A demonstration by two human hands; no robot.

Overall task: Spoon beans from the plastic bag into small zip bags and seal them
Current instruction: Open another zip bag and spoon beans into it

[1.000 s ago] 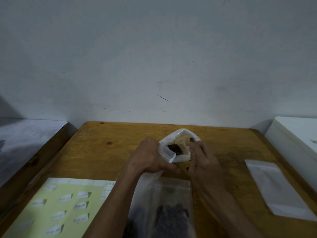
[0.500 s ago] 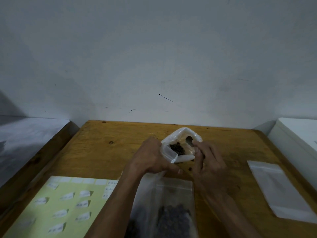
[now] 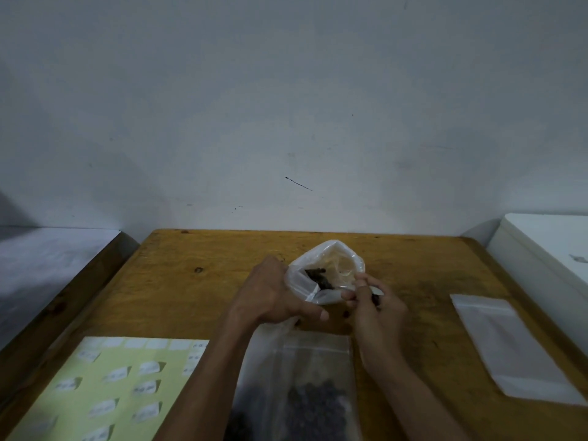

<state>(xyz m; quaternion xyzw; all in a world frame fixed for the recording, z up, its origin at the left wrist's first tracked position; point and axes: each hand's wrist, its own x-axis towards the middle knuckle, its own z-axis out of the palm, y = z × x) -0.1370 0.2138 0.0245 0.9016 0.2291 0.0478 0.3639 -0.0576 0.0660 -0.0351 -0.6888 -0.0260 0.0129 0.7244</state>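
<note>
Left hand [image 3: 270, 292]: fingers curled round the near-left rim of the plastic bag [image 3: 327, 272], holding its mouth open above the table [image 3: 197, 291].
Right hand [image 3: 377, 302]: fingertips pinch something small and dark with a pale edge at the bag's right rim; I take it for the spoon [image 3: 375, 296], though too little shows to be sure.
Beans [image 3: 318, 276]: I see a dark clump inside the open mouth, toward its left side.
Step in hand: I judge this a scoop, spoon at the bag's lip, either loaded or about to dip; I cannot tell which.
Receiving bag: small zip bag [image 3: 313, 386] lies flat just nearer than the hands, dark beans already in its lower half. Whether its strip is pressed closed I cannot tell.
Next move calls for: I expect the right hand must carry the spoon level to a zip-bag mouth; the left hand would have to leave the plastic bag to hold that mouth open.
Count, plastic bags: one.
Count, zip bags: two that I can see, one with beans, one empty zip bag [image 3: 509, 348] well to the right.
Count, spoons: one, presumed.
Count, hands: two, both occupied.
Count, label sheets: one yellow label sheet [image 3: 105, 389] at near left, several rows of white stickers; too blurred for me to count.
</note>
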